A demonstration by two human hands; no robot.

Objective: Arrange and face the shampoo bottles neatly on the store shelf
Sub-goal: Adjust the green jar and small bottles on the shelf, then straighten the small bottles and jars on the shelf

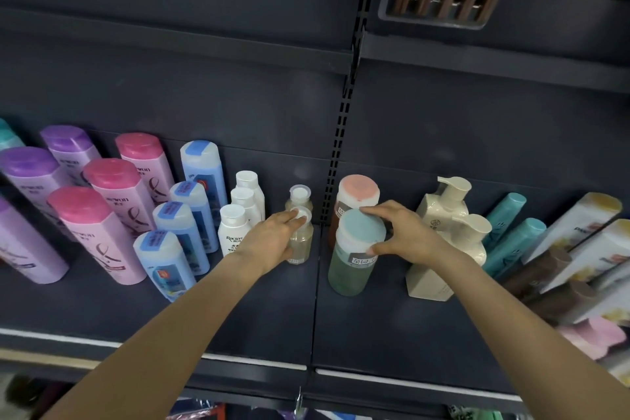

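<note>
Where hands grip bottles, a white "Racien"-labelled bottle [233, 228] alongside.

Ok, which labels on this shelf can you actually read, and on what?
"Racten", partly covered by the left hand: front white bottle.
Characters on the white label of the green bottle that the right hand grips: blurred, unreadable.
Pink bottles and purple bottles: script too blurred.
Blue bottles: print too small.
Cream pump bottle: small emblem, unreadable.
Right-edge white bottle: letters cut off, blurred.
</note>
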